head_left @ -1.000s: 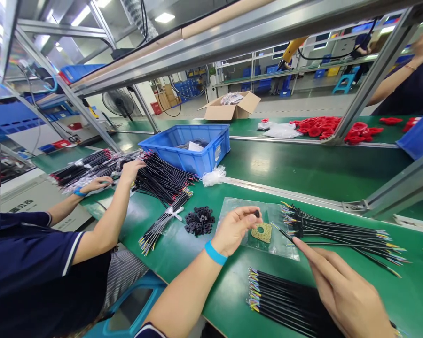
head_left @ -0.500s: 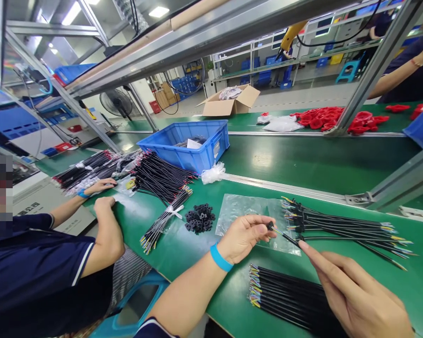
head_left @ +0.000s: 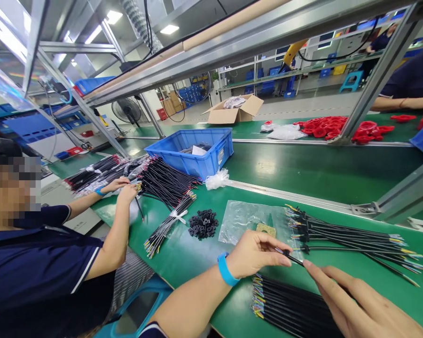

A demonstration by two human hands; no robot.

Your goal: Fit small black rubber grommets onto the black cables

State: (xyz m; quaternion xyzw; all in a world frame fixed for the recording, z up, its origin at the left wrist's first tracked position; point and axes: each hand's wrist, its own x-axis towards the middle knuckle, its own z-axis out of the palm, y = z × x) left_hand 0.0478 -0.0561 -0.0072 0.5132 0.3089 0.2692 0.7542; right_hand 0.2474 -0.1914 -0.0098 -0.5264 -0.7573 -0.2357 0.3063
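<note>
My left hand, wearing a blue wristband, pinches a small black grommet that sits around a black cable. The cable's far end is hidden by my left fingers. My right hand grips the same cable, its index finger stretched along it. Below my hands lies a row of black cables with coloured wire ends. Beyond them is a bunch of cables with black grommets near their left ends. Left of my left hand is a pile of loose black grommets.
A clear plastic bag lies flat behind my left hand, a tan pad by it. Farther back stand a blue bin and a metal rail. At left, a co-worker handles cables beside a tied bundle.
The grommet has moved from the bare wire ends onto the cable's black sheath. My left hand has shifted right and down. The co-worker's hands have come together around a cable.
</note>
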